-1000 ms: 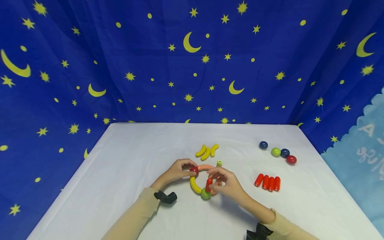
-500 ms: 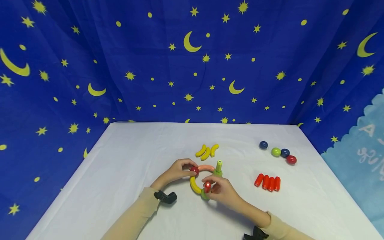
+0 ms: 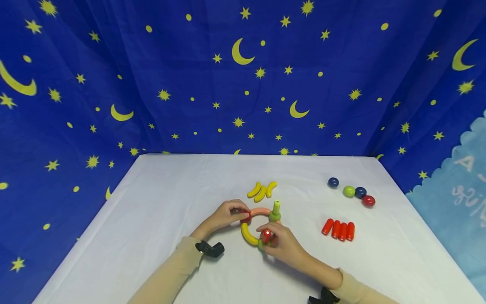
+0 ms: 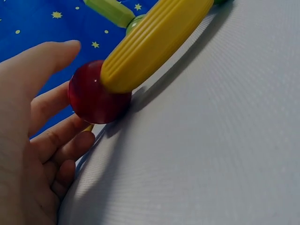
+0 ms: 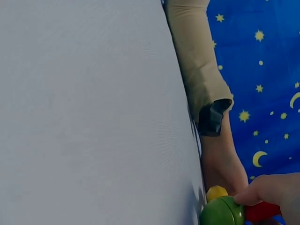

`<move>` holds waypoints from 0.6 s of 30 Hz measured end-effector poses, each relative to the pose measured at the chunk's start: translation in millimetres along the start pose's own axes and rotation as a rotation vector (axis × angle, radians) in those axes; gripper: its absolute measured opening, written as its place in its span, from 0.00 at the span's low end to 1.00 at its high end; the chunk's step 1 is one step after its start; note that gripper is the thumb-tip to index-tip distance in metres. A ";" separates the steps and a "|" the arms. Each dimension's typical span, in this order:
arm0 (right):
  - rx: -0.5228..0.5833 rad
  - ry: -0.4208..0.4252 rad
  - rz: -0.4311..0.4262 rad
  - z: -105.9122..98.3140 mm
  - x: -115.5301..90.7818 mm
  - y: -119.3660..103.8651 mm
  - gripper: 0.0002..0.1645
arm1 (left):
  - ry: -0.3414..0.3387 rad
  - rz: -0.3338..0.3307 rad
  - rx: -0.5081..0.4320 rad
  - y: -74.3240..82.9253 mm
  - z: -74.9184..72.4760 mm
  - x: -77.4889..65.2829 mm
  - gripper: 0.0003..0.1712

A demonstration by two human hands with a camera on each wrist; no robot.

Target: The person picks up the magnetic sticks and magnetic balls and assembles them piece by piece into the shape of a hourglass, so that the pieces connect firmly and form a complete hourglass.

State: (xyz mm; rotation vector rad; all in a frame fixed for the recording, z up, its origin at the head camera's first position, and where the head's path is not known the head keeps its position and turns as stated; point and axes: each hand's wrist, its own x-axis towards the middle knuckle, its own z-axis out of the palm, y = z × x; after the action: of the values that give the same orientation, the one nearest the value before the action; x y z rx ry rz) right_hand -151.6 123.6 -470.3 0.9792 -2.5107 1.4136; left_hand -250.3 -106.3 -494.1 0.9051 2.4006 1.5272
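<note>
My left hand holds the red ball at the left of a small ring on the table, fingers curled behind it. In the left wrist view the thumb is slightly off the ball. A yellow curved piece runs from that ball to the front green ball. Thumb and fingers of my right hand pinch a red rod at this green ball, covering part of it. A salmon curved piece reaches the back green ball, where a light green rod stands upright. My right hand hides most of the ring's right side.
Behind the ring lie three yellow curved pieces. Several red rods lie in a row at the right. Farther back are a blue ball, a green ball, another blue ball and a red ball.
My right hand has come lower and toward me, uncovering the back green ball. The red rod has tipped so its end faces the head camera. My left hand has barely moved.
</note>
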 end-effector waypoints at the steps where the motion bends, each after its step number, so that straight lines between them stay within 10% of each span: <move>1: 0.004 0.002 0.014 -1.4 -0.8 0.4 0.23 | 0.012 0.001 0.013 0.4 0.3 0.1 0.08; 11: -0.056 0.077 0.153 -21.8 -6.4 8.3 0.22 | -0.026 -0.021 -0.018 6.7 -1.2 -1.9 0.08; 18: -0.029 0.128 0.220 -34.4 -4.1 17.1 0.22 | -0.173 -0.100 -0.040 8.8 -0.6 0.0 0.53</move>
State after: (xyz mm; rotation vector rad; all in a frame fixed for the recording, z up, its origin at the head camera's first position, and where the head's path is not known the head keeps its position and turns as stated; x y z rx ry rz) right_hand -165.7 159.2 -465.0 0.6005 -2.5994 1.4393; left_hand -247.0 -104.2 -486.3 0.8574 2.2506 1.3949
